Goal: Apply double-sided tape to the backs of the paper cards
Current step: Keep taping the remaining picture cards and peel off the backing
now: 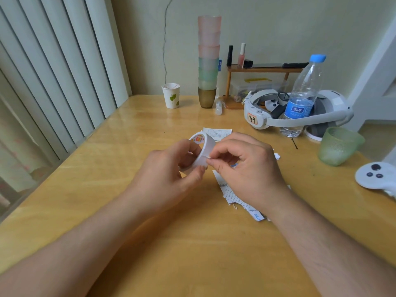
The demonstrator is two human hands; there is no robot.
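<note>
My left hand (171, 174) grips a white roll of double-sided tape (204, 147), held above the middle of the wooden table (107, 189). My right hand (246, 168) pinches the tape's loose end at the roll's near edge with thumb and forefinger. Several paper cards (233, 196) lie on the table under my right hand, partly hidden by it. Another printed card (217, 133) lies flat just beyond the roll.
At the back stand a paper cup (171, 95), a tall stack of plastic cups (209, 61) and a small wooden shelf (263, 70). A white headset (300, 112), a water bottle (303, 95), a green cup (338, 145) and a controller (377, 175) are on the right.
</note>
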